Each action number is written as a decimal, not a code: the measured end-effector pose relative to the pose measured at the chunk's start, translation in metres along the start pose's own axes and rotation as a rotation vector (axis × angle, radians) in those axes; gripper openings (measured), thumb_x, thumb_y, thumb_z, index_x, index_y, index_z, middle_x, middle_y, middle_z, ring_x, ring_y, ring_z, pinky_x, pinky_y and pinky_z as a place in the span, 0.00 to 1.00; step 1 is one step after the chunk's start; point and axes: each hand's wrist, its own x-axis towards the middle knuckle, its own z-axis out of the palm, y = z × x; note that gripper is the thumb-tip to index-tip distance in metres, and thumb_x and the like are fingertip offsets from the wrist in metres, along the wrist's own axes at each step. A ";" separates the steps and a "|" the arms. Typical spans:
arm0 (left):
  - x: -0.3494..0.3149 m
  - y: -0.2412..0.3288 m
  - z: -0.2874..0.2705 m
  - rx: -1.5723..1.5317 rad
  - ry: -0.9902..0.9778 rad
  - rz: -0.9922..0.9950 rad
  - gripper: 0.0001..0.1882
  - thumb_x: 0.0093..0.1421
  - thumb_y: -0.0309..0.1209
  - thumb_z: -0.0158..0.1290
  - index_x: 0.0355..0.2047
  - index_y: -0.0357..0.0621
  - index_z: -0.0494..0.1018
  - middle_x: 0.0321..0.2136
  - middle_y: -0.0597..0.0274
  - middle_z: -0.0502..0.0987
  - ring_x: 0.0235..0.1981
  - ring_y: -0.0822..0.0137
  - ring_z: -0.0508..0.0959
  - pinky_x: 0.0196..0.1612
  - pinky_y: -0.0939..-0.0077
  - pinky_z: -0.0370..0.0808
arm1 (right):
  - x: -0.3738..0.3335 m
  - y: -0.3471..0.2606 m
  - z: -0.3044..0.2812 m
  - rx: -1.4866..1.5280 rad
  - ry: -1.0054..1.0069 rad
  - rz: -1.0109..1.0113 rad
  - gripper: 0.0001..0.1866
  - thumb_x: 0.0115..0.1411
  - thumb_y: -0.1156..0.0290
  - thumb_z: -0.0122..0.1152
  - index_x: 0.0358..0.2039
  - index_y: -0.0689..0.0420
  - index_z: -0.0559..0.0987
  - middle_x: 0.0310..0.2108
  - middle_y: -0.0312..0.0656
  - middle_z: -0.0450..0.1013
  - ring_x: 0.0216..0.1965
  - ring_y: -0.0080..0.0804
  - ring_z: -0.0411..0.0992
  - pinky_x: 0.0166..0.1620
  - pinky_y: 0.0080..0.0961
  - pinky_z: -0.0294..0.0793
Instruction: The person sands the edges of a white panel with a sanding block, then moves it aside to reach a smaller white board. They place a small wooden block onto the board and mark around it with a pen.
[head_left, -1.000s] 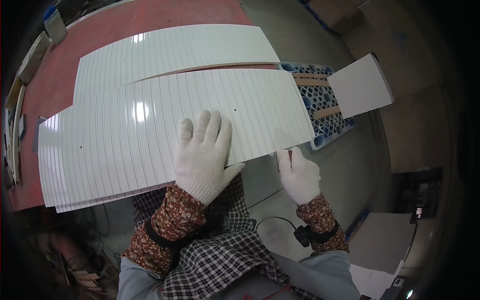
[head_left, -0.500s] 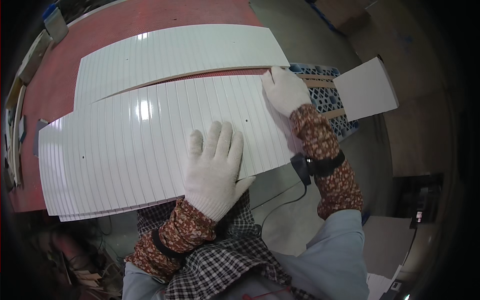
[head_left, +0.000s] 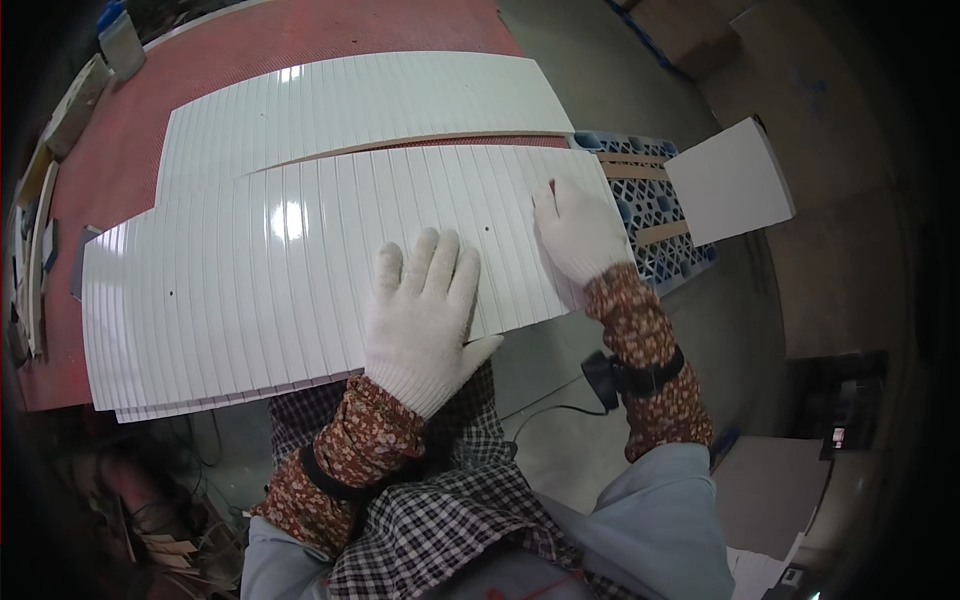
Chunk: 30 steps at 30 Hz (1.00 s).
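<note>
Starting at the left, we see the near white panel [head_left: 300, 290] lying grooved face up along the near edge of the red worktop [head_left: 110, 170], its near long side jutting past that edge; we judge it stiff and fairly heavy for its length, so we would carry it level, one hand under each short end. A second edge shows below its near-left corner, so another board may lie beneath, and we would check that only one comes up. The face is glossy, with bright glare left of centre, narrow grooves running across its width and a small dark spot toward either end; gloves may slide on it, so the rims should give surer purchase, though we expect coated corners to chip if knocked. At mid-length the left hand [head_left: 420, 310] presses flat, fingers extended and holding nothing, thumb out by the near side. Behind, the far white panel [head_left: 370, 100] bares a pale brown edge, which suggests a fibreboard core. Toward the right end, the right hand [head_left: 580, 230] rests over the near panel, fingers curled around a small dark-red piece [head_left: 552, 184] whose tip alone shows. Beyond the worktop's right side stands a blue pallet [head_left: 655, 205] carrying a white board [head_left: 730, 180].
</note>
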 end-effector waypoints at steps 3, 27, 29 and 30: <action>0.001 0.000 0.001 0.003 0.008 0.005 0.51 0.46 0.51 0.74 0.64 0.37 0.66 0.64 0.47 0.68 0.69 0.48 0.65 0.72 0.42 0.57 | -0.063 0.024 0.007 0.055 0.007 0.002 0.22 0.74 0.52 0.48 0.42 0.60 0.79 0.34 0.61 0.79 0.38 0.63 0.79 0.44 0.55 0.76; 0.005 0.000 -0.003 -0.007 -0.045 -0.007 0.51 0.46 0.51 0.74 0.64 0.35 0.67 0.65 0.44 0.68 0.70 0.46 0.64 0.71 0.40 0.57 | -0.136 0.024 0.008 0.186 -0.050 0.055 0.15 0.73 0.59 0.55 0.42 0.60 0.77 0.26 0.52 0.79 0.31 0.59 0.80 0.35 0.51 0.77; 0.004 -0.001 -0.001 -0.017 -0.048 -0.005 0.51 0.45 0.51 0.74 0.64 0.35 0.67 0.65 0.44 0.68 0.70 0.46 0.64 0.71 0.40 0.57 | -0.140 0.023 0.009 0.237 -0.031 0.078 0.15 0.73 0.58 0.56 0.42 0.59 0.78 0.26 0.53 0.79 0.32 0.59 0.80 0.36 0.51 0.78; 0.003 0.000 -0.002 -0.022 -0.051 -0.002 0.51 0.45 0.51 0.74 0.64 0.35 0.68 0.65 0.44 0.68 0.70 0.46 0.65 0.71 0.40 0.57 | -0.141 0.023 0.009 0.234 -0.037 0.076 0.15 0.73 0.58 0.56 0.42 0.59 0.78 0.26 0.53 0.79 0.32 0.59 0.80 0.36 0.51 0.78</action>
